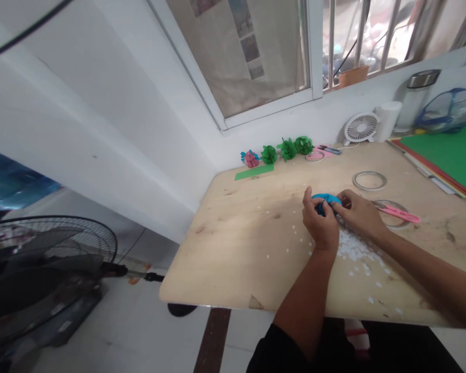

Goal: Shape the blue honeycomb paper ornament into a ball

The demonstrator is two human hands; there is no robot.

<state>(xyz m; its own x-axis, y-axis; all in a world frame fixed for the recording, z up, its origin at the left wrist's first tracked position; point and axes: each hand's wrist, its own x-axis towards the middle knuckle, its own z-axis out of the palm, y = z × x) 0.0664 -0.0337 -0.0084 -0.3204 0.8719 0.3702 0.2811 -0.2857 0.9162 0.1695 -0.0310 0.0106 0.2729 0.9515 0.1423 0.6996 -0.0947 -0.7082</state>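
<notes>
Between my two hands is a blue folded-paper piece [326,198], held just above the wooden table. My left hand [319,220] curls round its left side, fingers bent, thumb at the front. On its right edge my right hand [358,211] pinches with thumb and forefinger; part of the piece is hidden by the fingers. Small white paper bits [353,246] lie scattered under and in front of my hands. A pink-handled tool [399,212] rests by my right wrist, over a ring of wire [394,224]. Another wire ring [368,181] lies beyond it.
Along the wall stand several green paper balls [288,149], a pink and blue one [250,158] and a green strip [254,172]. A small white fan [361,127], a bottle [417,101] and coloured sheets [450,155] sit at the back right. A floor fan [50,264] stands left.
</notes>
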